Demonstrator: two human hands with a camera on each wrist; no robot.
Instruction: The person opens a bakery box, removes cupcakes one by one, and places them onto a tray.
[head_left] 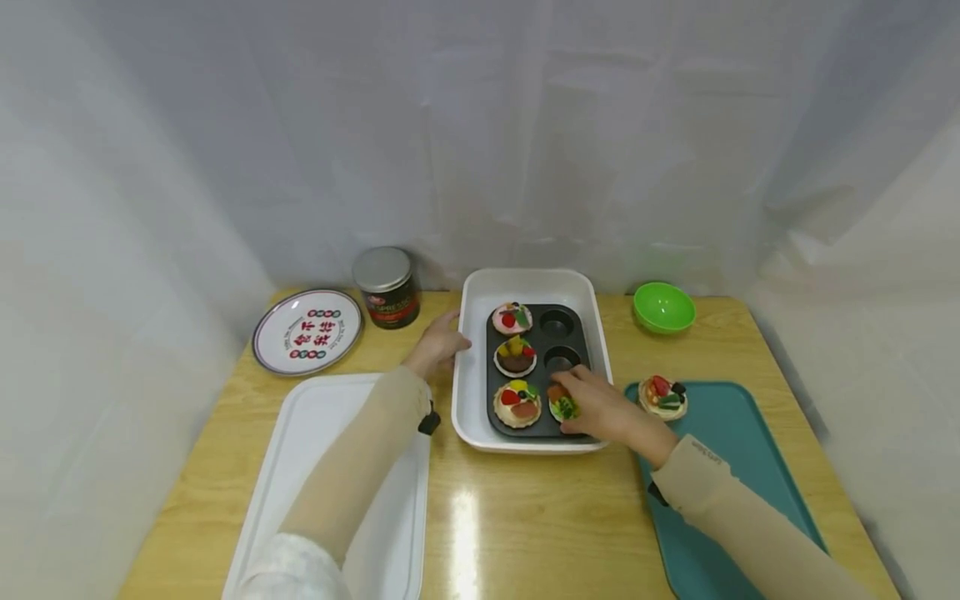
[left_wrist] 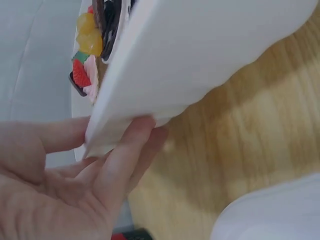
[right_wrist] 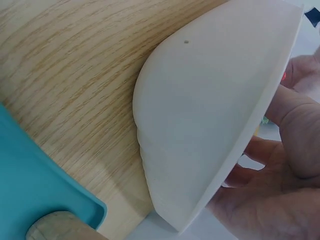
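My left hand [head_left: 441, 340] grips the left rim of a white plastic tub [head_left: 471, 392]; in the left wrist view the thumb is at the rim and the fingers lie along the outer wall. Inside the tub sits a dark muffin pan [head_left: 540, 333] with cups in two columns. Toy tarts fill its left column: a pink one [head_left: 512, 317], a chocolate one [head_left: 515, 357] and one with a strawberry [head_left: 517, 404]. At the near right cup, my right hand [head_left: 600, 408] holds a tart with green topping [head_left: 562, 403], partly hidden by the fingers.
Another fruit tart [head_left: 663, 397] sits at the far left corner of a teal tray [head_left: 738, 467]. A green bowl [head_left: 664, 307] stands behind it. On the left are a white tray [head_left: 375, 542], a printed plate [head_left: 345, 321] and an espresso tin [head_left: 386, 287].
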